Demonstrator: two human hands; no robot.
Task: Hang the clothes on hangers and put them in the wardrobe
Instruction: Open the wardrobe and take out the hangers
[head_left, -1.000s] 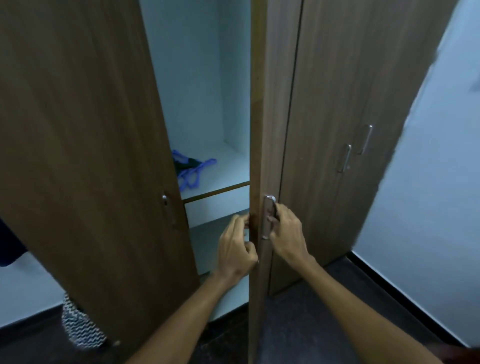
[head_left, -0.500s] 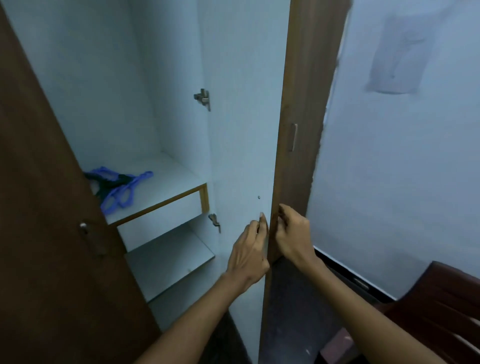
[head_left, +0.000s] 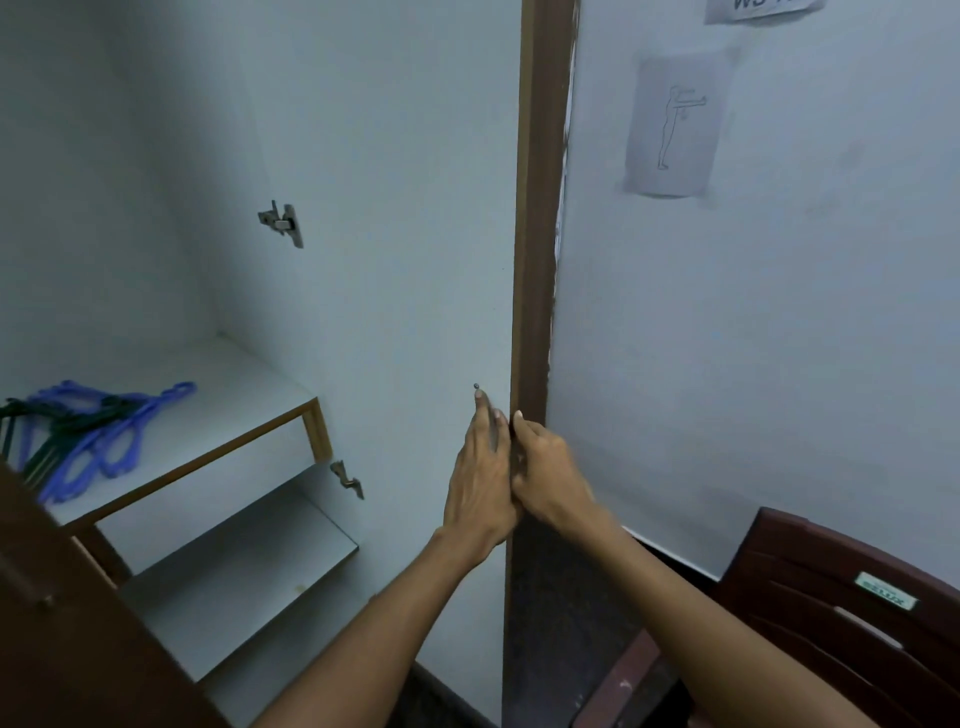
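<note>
Left hand flat, fingers straight against pale inner face of wardrobe door. Right hand curled round door's brown front edge, touching left hand. Blue and dark hangers piled at left end of upper shelf inside wardrobe. Brown chair at lower right.

A small green-and-white label sits on the back of the dark red chair at lower right; its letters look like "SELUX", though they are small and blurred. At the top right edge a paper on the wall carries large dark letters, cut off and unreadable. Below it a second sheet bears only a line drawing of a standing figure, with no words.
</note>
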